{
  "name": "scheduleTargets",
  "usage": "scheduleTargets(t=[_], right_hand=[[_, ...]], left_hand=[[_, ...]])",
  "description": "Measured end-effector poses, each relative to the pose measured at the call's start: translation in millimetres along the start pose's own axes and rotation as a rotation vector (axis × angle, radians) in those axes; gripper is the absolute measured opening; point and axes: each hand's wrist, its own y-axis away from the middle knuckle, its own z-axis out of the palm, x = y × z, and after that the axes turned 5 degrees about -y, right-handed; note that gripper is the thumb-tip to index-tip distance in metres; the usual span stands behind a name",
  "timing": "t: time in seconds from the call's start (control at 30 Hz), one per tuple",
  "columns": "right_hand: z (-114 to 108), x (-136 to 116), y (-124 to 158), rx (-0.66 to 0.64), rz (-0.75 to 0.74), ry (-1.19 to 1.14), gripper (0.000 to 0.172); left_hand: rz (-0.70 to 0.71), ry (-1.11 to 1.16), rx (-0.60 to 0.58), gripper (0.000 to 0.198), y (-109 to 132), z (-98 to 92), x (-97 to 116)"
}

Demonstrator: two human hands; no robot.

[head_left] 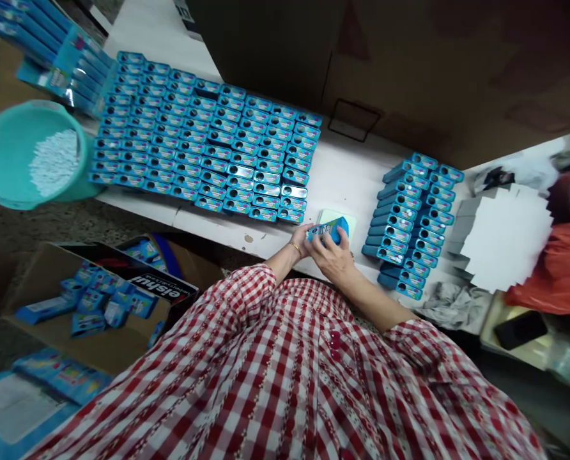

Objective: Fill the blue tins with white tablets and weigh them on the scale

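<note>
Between my two hands is a small blue printed box, held over a pale green pad near the table's front edge. My right hand wraps its fingers and thumb around the box from the near side. At the box's left end, my left hand has its fingers closed on it, partly hidden behind the box and the right hand. Left of my hands, many matching blue boxes stand in stacked columns. More blue boxes are stacked in two columns to the right.
A turquoise bucket with small white sticks stands at left. Below it, an open carton contains loose blue boxes. A large brown carton blocks the back. At right are white cards, an orange bag and a phone.
</note>
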Motion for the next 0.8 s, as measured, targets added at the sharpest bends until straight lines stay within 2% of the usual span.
scheduleTargets(t=[0.1, 0.2, 0.3, 0.43, 0.53, 0.6, 0.7, 0.8], right_hand=[[-6.3, 10.2, -2.0, 0.022, 0.066, 0.026, 0.038], [-8.6, 32.0, 5.2, 0.109, 0.269, -0.004, 0.034], [3.7, 60.2, 22.6, 0.253, 0.431, -0.244, 0.031], [41.1, 88.2, 41.9, 0.449, 0.552, -0.660, 0.028], [66.3, 95.5, 43.0, 0.509, 0.636, -0.851, 0.035], [74.3, 96.6, 40.8, 0.534, 0.668, -0.936, 0.040], [71.5, 96.3, 43.1, 0.505, 0.650, -1.043, 0.052], [57.7, 93.6, 56.8, 0.484, 0.630, -1.068, 0.069]], left_hand=[[-0.013, 0.039, 0.042, 0.029, -1.2, 0.5, -0.9], [0.012, 0.076, 0.076, 0.020, -3.6, -1.9, 0.4], [0.034, 0.068, 0.078, 0.018, -3.8, -5.4, 3.4], [0.059, 0.015, 0.072, 0.019, 0.2, -11.0, 8.0], [0.078, -0.015, 0.109, 0.019, 7.0, -17.1, 10.7], [0.081, -0.022, 0.139, 0.019, 14.0, -22.3, 11.7], [0.078, -0.011, 0.197, 0.019, 27.3, -30.7, 11.4], [0.082, 0.010, 0.229, 0.019, 40.7, -39.6, 9.5]])
